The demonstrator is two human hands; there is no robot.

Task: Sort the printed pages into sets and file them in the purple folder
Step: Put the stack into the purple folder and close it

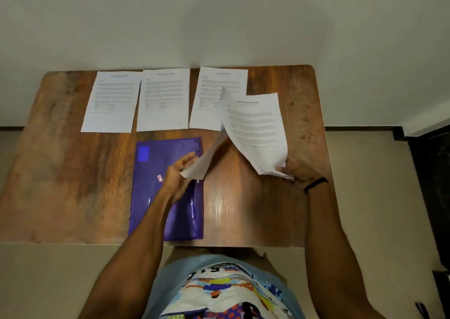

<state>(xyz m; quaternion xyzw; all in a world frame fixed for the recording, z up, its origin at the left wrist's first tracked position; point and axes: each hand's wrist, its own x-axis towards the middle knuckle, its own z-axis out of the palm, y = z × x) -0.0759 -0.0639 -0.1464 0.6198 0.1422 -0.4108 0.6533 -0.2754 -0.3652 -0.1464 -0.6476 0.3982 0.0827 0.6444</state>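
Purple plastic is seen at the near middle of the wooden table [73, 172]: the purple folder [155, 157] is laid flat, its long side running away from the person and its near end at the table's front edge. A blue label [143, 153] is carried near its far left corner, and a small sticker [160, 178] sits near its middle.

Along the far edge, three printed sheets are laid face up in a row: the left page [110, 101], the middle page [164, 99] just beside it, and the right page [214, 92] set a little apart.

Over the folder's right side, the left hand [179, 175] is seen with its fingers curled round the near end of a single sheet [207, 157]. That sheet is bent upward and slants away to the right, where its far end meets the stack of pages [258, 128].

The stack is clutched at its near corner by the right hand [295, 172] and held tilted above the bare wood to the right of the folder, with the print turned up. Its far corner is seen across the right page; whether the two touch cannot be told. A black band [315, 184] is worn on the right wrist.

A patterned shirt [219, 289] is seen at the bottom, and a pale wall [219, 14] behind the table.
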